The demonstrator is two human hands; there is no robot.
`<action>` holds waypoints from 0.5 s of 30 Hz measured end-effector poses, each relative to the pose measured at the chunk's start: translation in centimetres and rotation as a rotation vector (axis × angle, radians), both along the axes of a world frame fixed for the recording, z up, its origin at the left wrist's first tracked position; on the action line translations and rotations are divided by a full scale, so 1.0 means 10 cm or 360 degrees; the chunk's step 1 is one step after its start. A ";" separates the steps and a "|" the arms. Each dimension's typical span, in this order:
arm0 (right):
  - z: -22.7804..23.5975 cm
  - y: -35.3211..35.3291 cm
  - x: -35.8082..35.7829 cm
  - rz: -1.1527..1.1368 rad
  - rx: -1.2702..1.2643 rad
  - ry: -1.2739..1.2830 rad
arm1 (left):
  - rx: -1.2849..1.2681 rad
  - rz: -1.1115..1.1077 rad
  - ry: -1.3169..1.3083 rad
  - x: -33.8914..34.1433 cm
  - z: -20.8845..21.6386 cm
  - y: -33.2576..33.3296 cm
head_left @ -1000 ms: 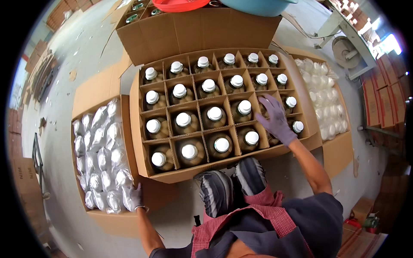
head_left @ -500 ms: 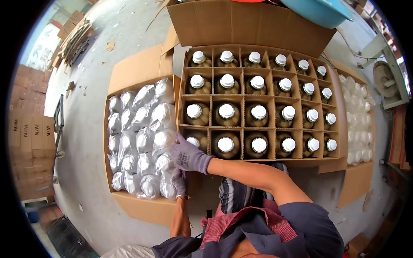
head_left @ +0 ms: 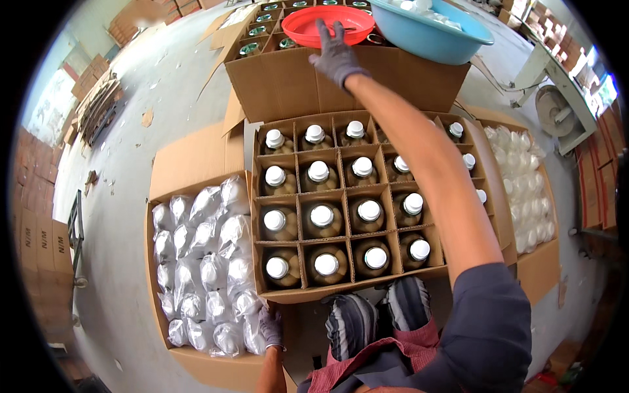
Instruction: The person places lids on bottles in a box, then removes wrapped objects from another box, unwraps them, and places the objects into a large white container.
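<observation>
- At your left, the plastic bags [head_left: 213,270] sit packed in rows in an open box [head_left: 196,155]. They look thin, so one could snag or tear if you pull it against its neighbours.
- Your left hand [head_left: 271,327] is at that box's near right corner, beside the end bag. You cannot tell from here how far its fingers are closed or whether they grip anything; a blind tug could drag a bag over the edge.
- The red bowl [head_left: 300,18] rests on top of the far box [head_left: 282,85], with a dark, thin thing lying in it. Pressing on the near rim could tip it.
- Your right hand [head_left: 337,57] is spread wide at the bowl's near side with nothing visible in it; whether it touches the rim is unclear.
- Your right arm stretches over the white-capped bottles [head_left: 321,215] in the middle box. It hides some of them, so a low elbow could knock a cap unseen.
- The blue bowl [head_left: 436,49], holding white pieces, overhangs the far box's near edge. A sideways bump might spill it.
</observation>
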State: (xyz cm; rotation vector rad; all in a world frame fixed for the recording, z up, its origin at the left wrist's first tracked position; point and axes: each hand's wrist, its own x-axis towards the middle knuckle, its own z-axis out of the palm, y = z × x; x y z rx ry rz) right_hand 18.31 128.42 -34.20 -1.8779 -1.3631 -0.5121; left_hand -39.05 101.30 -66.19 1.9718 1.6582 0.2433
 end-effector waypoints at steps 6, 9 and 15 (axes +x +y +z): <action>-0.11 -0.63 -0.17 0.0348 0.0056 0.0161 | 0.0017 0.0135 0.0210 -0.39 -0.26 0.00; -0.26 -1.82 -0.57 0.0563 0.0184 0.0205 | 0.0177 0.0090 0.0214 -0.67 -0.54 0.07; -1.01 -3.91 -0.75 0.0650 -0.0376 0.0370 | -0.0018 -0.0107 0.0136 -0.25 -0.34 0.28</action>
